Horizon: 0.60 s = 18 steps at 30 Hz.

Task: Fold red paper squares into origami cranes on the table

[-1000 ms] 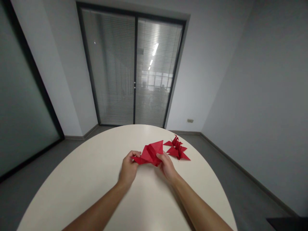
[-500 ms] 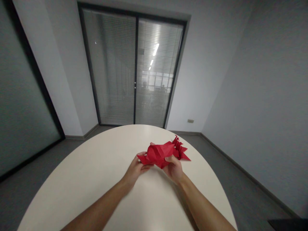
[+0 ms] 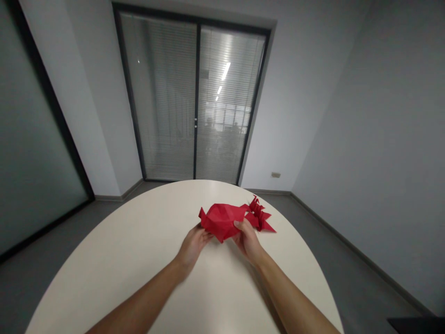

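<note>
A partly folded sheet of red paper (image 3: 222,219) is held just above the white round table (image 3: 139,260), puffed open into a hollow shape. My left hand (image 3: 193,244) grips its lower left edge from underneath, fingers closed on the paper. My right hand (image 3: 247,240) pinches the right side, thumb on top. Behind the right hand, several finished red origami cranes (image 3: 260,218) lie on the table, touching one another.
The table's far edge curves just beyond the cranes. Past it stands a dark-framed glass door with blinds (image 3: 196,99), grey walls on both sides and grey floor (image 3: 354,278) to the right.
The red paper went from a flat pointed triangle to an opened, rounded shape. Both hands shifted slightly right and turned under the paper. The cranes stayed put.
</note>
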Each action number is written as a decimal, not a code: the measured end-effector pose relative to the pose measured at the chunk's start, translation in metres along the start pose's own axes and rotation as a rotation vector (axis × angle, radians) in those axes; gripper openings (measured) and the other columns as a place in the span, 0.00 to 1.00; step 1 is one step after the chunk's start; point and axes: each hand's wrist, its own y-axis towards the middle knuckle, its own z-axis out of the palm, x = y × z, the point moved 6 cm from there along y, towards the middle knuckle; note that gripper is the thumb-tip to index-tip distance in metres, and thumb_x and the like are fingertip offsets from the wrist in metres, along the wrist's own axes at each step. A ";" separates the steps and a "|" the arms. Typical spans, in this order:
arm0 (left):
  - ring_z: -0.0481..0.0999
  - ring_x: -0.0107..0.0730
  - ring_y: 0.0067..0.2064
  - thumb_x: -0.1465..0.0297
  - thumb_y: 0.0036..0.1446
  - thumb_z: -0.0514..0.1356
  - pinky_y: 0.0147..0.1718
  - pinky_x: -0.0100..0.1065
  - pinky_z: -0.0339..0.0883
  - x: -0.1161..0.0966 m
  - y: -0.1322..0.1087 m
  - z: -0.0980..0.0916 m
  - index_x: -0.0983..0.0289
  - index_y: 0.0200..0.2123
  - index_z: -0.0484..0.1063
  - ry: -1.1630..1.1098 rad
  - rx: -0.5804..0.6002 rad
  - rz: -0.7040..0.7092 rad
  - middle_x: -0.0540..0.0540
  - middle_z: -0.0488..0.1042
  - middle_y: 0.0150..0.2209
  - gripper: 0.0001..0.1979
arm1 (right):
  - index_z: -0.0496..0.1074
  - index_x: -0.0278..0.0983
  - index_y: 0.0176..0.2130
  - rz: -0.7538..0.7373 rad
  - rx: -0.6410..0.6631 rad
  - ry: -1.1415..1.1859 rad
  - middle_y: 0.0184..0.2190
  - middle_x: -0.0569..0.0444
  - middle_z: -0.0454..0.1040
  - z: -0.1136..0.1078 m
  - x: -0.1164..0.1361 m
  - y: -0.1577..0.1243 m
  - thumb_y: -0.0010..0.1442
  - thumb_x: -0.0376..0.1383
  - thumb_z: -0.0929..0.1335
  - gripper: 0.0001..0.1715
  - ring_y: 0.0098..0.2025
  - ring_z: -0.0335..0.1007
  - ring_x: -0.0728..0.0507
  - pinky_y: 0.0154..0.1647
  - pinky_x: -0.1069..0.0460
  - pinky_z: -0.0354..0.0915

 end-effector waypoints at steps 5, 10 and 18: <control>0.79 0.45 0.47 0.56 0.53 0.64 0.50 0.44 0.69 -0.014 -0.003 0.007 0.64 0.41 0.74 -0.079 0.058 -0.020 0.60 0.81 0.43 0.19 | 0.74 0.37 0.37 0.024 -0.041 -0.102 0.33 0.51 0.80 -0.003 -0.009 0.003 0.53 0.41 0.73 0.12 0.38 0.76 0.39 0.39 0.47 0.71; 0.76 0.49 0.54 0.45 0.57 0.56 0.56 0.47 0.65 -0.018 -0.004 0.014 0.65 0.45 0.75 -0.055 0.190 -0.067 0.63 0.80 0.46 0.29 | 0.76 0.37 0.37 -0.038 -0.014 -0.348 0.34 0.53 0.80 -0.005 -0.007 0.003 0.51 0.38 0.75 0.12 0.38 0.74 0.40 0.42 0.47 0.69; 0.79 0.43 0.45 0.59 0.53 0.68 0.46 0.39 0.69 -0.019 -0.006 0.010 0.67 0.46 0.75 0.119 0.161 0.039 0.60 0.81 0.43 0.21 | 0.77 0.37 0.43 0.099 0.153 -0.257 0.43 0.48 0.80 -0.003 -0.011 -0.003 0.49 0.43 0.77 0.22 0.46 0.75 0.38 0.52 0.44 0.66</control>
